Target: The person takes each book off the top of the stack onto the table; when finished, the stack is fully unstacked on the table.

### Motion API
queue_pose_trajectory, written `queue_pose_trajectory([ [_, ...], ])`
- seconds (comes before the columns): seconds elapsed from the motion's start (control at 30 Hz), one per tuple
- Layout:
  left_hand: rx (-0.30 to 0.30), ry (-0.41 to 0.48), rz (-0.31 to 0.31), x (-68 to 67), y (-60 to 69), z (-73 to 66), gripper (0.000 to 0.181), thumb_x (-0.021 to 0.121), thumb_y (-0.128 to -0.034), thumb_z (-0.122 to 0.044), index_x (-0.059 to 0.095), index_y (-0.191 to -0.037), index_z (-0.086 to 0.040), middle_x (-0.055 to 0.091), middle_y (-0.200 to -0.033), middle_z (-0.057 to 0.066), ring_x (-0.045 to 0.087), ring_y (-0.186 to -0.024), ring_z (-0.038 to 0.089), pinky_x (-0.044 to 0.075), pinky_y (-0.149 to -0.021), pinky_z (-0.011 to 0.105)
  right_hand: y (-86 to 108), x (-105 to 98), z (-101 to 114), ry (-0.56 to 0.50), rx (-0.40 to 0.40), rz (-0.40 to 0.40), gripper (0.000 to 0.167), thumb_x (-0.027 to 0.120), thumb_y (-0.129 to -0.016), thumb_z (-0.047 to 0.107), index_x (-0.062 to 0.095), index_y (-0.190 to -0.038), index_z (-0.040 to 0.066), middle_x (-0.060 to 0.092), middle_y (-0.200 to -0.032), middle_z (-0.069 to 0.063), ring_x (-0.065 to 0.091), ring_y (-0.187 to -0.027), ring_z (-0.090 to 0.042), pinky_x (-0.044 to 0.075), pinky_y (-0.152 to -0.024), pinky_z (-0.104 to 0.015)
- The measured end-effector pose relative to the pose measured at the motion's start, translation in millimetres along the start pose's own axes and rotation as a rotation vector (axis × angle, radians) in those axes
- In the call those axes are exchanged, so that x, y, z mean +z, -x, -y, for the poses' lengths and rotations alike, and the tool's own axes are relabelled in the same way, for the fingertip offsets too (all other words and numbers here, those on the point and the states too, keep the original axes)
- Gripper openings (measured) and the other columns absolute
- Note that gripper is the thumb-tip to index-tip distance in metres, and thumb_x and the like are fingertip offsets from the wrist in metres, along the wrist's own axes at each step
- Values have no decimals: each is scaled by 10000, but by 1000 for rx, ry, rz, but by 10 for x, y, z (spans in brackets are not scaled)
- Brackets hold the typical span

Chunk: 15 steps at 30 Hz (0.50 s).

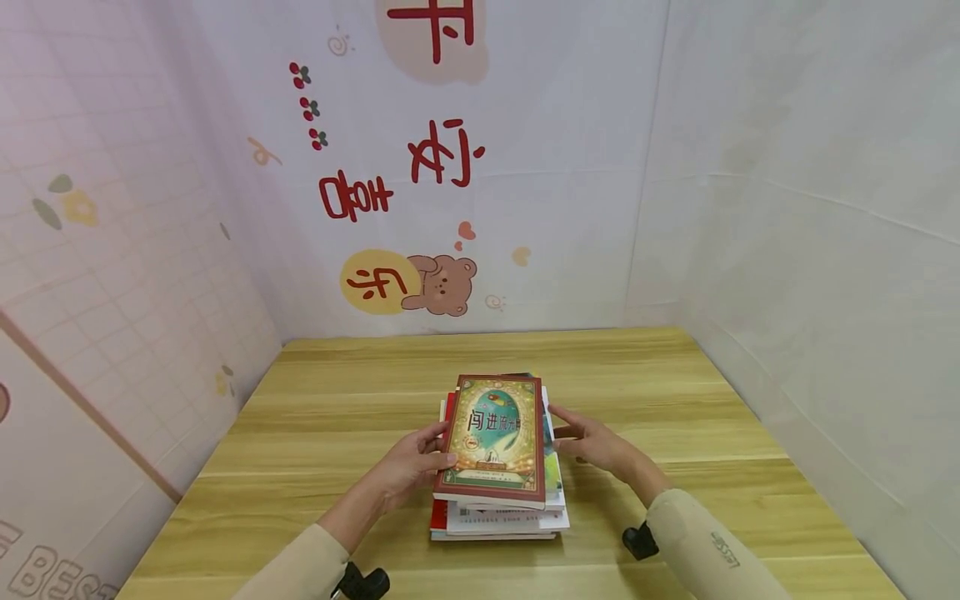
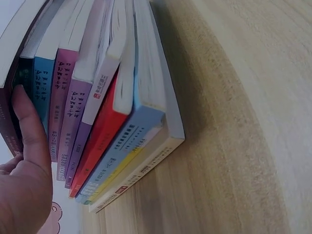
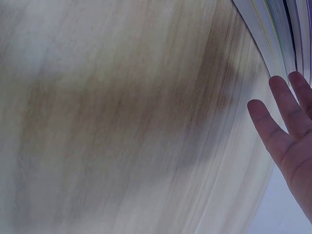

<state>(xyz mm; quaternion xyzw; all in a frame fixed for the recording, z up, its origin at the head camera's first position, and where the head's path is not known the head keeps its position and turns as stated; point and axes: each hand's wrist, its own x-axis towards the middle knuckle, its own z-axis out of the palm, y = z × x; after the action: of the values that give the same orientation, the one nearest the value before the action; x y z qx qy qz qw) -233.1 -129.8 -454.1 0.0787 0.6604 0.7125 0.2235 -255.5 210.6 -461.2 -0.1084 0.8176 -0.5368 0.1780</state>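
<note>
A stack of several books stands on the wooden table, topped by a brown-bordered book (image 1: 491,437) with a green oval on its cover. My left hand (image 1: 408,467) pinches this top book at its left edge, thumb over the cover. In the left wrist view, a finger of the left hand (image 2: 31,151) lies beneath the top book's dark spine (image 2: 7,114). Below it are purple, red and light blue spines, among them a red book (image 2: 105,131). At the stack's right side, my right hand (image 1: 592,442) has its fingers extended; in the right wrist view they are spread beside the page edges (image 3: 273,34).
The wooden table (image 1: 337,400) extends around the stack, its back edge against a white printed curtain (image 1: 555,208). Side curtains (image 1: 810,250) hang at left and right. Black wrist devices (image 1: 640,542) show beneath the sleeves.
</note>
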Motion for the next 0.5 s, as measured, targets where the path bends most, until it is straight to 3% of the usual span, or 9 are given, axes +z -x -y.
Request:
queue_pose_trajectory([
  [0.5,21,65,2,-30,6,38,775,676,-895,-51,261,-1550,-13,506,-1246,158,594,-1049,225,554,-862,392,-3,-3,-30,-19,-10,20,713,617,-986,232,245,-1591,160,470,-1427,-281,458,-1301,-434,429,-954,-635],
])
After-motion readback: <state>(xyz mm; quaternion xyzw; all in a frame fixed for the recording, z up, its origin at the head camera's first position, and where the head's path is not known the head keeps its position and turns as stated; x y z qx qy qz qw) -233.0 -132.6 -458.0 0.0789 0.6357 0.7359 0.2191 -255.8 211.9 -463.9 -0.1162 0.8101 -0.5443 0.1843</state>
